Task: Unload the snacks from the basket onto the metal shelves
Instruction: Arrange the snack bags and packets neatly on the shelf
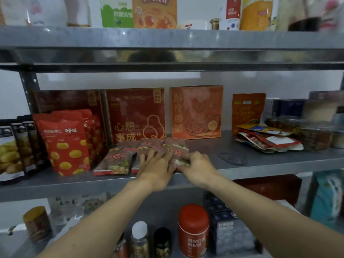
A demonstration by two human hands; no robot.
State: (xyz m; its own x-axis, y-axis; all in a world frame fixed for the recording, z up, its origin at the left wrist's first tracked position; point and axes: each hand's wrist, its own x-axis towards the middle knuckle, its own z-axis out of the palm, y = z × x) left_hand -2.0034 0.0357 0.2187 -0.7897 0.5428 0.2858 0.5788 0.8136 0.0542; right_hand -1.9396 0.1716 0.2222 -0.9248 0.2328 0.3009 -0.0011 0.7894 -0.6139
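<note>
My left hand [156, 164] lies flat, fingers spread, on the packets [115, 161] on the middle shelf [260, 161]. My right hand [195, 164] pinches the end packet [177, 152] by its near edge. I should steady the row and slide that one in square, back from the lip. The basket is out of view.

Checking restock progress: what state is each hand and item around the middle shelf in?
left hand: fingers spread, pressing snack packs
right hand: fingers curled, pinching rightmost pack
snack packs: lying flat in rows on middle shelf
red pouch: standing upright
red-capped jar: upright, lid on
</note>
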